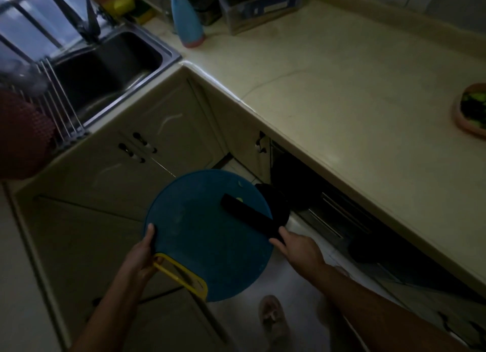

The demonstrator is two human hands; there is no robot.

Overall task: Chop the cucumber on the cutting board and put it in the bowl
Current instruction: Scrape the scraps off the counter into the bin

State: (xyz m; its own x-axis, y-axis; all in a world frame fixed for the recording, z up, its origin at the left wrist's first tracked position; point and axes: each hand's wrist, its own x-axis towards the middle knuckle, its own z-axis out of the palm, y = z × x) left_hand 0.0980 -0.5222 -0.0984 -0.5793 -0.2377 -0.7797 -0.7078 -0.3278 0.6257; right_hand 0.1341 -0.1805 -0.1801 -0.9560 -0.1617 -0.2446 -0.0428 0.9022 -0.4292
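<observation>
Left hand (143,259), closest to the lens, grips the cutting board (205,246) at its rim just by the yellow handle, thumb on top & fingers curled under. Right hand (297,249) closes round the near end of a long black knife (249,216) that lies flat across the board's right side. Board is held in the air, off the desk (342,88), over the floor (297,294) & in front of the cabinet doors (157,130). Its face is bare apart from a couple of tiny green scraps (240,184) near its far edge, so chopping looks done. Cucumber (473,104) shows as green pieces in the bowl (459,117), which sits on the desk well up & right of the board, partly cut off by the frame edge. Task seems finished or v. nearly; what's left is prob. only clearing up, e.g. board & knife going to the sink (105,67) up & left of the board, which is a guess. Desk is pale, stone-like & L-shaped, w/ a blue spray bottle (188,23) far beyond the board. Room is dim; one shoe (273,317) shows just below the board.
</observation>
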